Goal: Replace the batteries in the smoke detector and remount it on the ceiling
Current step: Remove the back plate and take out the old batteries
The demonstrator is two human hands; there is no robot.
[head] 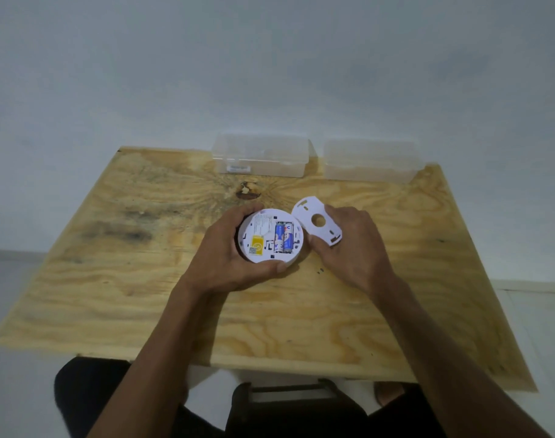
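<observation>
My left hand [228, 257] grips the round white smoke detector [263, 227] just above the plywood table [143, 279], back side up. Two blue batteries [284, 238] sit side by side in its open compartment, next to a yellow label [257, 247]. To the right, my right hand [352, 245] holds the white mounting plate [315, 223], tilted, with a round hole in its middle. The plate is apart from the detector, its left edge close to the detector's rim.
Two clear plastic boxes stand at the table's far edge, one in the middle [262, 159] and one to the right [369, 161]. A dark knot [247, 189] marks the wood behind the hands. A pale wall rises behind the table. My dark-clothed legs show below.
</observation>
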